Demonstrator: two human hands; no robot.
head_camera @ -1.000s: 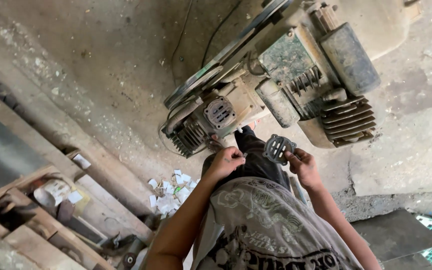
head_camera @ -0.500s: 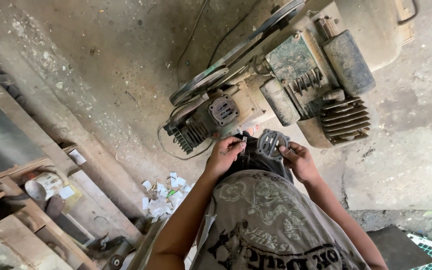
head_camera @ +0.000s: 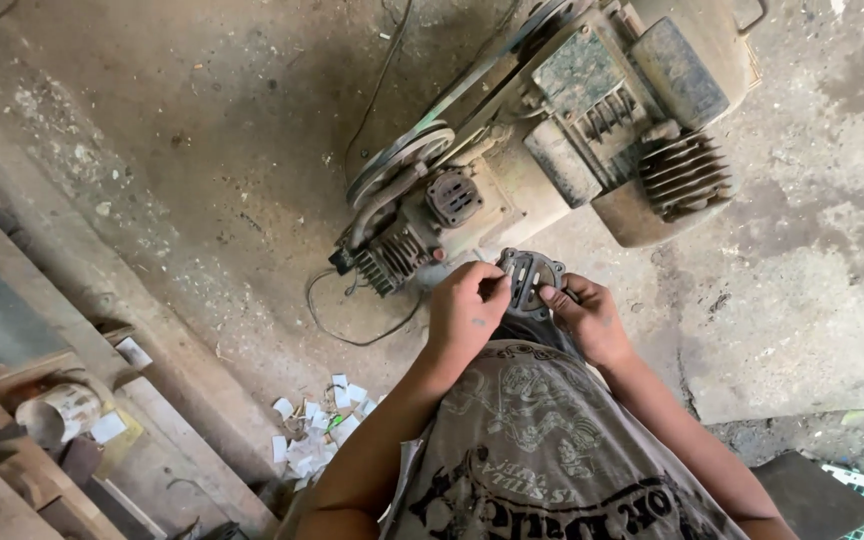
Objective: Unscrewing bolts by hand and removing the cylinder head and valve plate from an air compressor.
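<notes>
Head view: both hands on metal plate, held above floor just in front of compressor. L hand and R hand pinch opposite edges, fingers closed. Judgement: keep plate level, fingers off ports, support both sides.

Repair workshop, stained cracked grey concrete floor, grimy belt-driven compressor with finned metal cylinders lying just beyond the hands, rough wooden planks and scattered white paper scraps off to their left, loose black cable nearby.
</notes>
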